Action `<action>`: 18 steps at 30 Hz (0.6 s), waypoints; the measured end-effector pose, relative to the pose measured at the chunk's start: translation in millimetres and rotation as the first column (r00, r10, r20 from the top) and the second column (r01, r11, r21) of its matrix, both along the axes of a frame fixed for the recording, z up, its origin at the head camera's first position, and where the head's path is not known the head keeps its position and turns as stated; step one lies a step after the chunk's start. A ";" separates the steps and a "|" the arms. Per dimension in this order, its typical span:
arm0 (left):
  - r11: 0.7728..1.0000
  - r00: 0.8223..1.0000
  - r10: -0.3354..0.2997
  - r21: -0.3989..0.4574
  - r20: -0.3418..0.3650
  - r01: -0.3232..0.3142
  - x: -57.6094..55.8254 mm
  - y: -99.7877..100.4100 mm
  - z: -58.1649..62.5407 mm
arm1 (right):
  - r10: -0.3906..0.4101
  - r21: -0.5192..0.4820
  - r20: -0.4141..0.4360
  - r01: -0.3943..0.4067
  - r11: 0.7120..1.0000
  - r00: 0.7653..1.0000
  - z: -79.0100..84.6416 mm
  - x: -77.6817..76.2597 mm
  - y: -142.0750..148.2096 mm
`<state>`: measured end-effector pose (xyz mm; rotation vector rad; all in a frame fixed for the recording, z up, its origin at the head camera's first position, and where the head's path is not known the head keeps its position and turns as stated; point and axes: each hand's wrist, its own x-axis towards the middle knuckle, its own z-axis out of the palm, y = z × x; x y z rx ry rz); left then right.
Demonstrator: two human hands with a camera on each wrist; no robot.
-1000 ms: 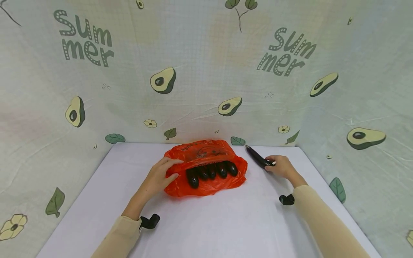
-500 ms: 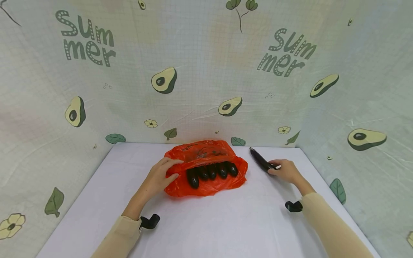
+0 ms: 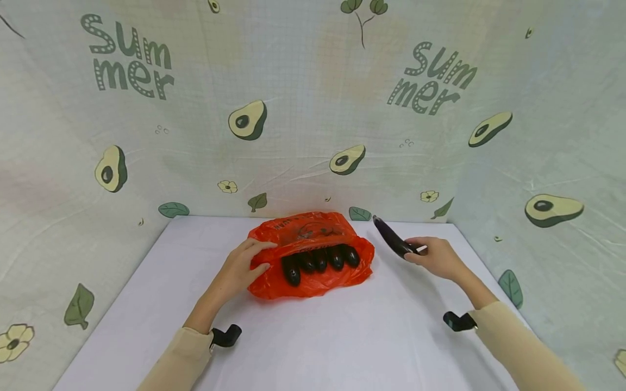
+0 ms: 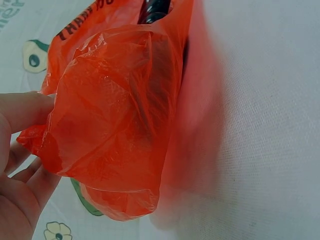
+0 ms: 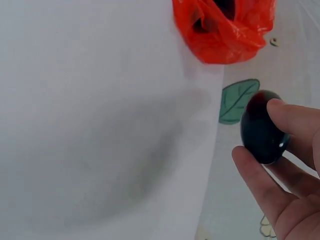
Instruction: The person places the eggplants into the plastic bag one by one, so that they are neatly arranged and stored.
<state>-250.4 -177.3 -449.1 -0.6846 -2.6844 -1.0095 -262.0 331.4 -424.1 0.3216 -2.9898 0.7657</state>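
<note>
A red plastic bag [image 3: 313, 287] lies on the table with its mouth toward me. Several dark eggplants [image 3: 292, 270] show their rounded ends inside it. My left hand [image 3: 238, 272] holds the bag's left side; in the left wrist view, the thumb and fingers of this hand [image 4: 17, 195] grip the crumpled bag edge [image 4: 110, 115]. To the right of the bag, my right hand [image 3: 437, 258] holds one long eggplant [image 3: 389, 237] by its near end, its tip pointing away and left. The right wrist view shows the thumb and fingers around the eggplant's rounded end [image 5: 262, 130], above the table.
The white table [image 3: 313, 347] meets a cloth backdrop [image 3: 298, 98] printed with avocados and leaves at its back and sides. Black wrist-worn devices [image 3: 226, 335] stick out from both sleeves.
My right hand has raised the eggplant off the table, and its forearm has swung to the right. The left hand and the bag stay where they were.
</note>
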 end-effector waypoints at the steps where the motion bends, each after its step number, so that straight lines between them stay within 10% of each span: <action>1: 1.000 1.000 0.000 0.000 0.001 0.000 0.1 -0.1 0.0 | 0.001 0.001 -0.002 -0.001 1.000 1.000 3.9 2.7 -2.1; 18: 1.000 1.000 0.008 -0.002 0.020 -0.008 0.3 1.0 2.0 | 0.103 -0.073 -0.004 -0.103 0.992 0.995 40.8 63.1 -34.7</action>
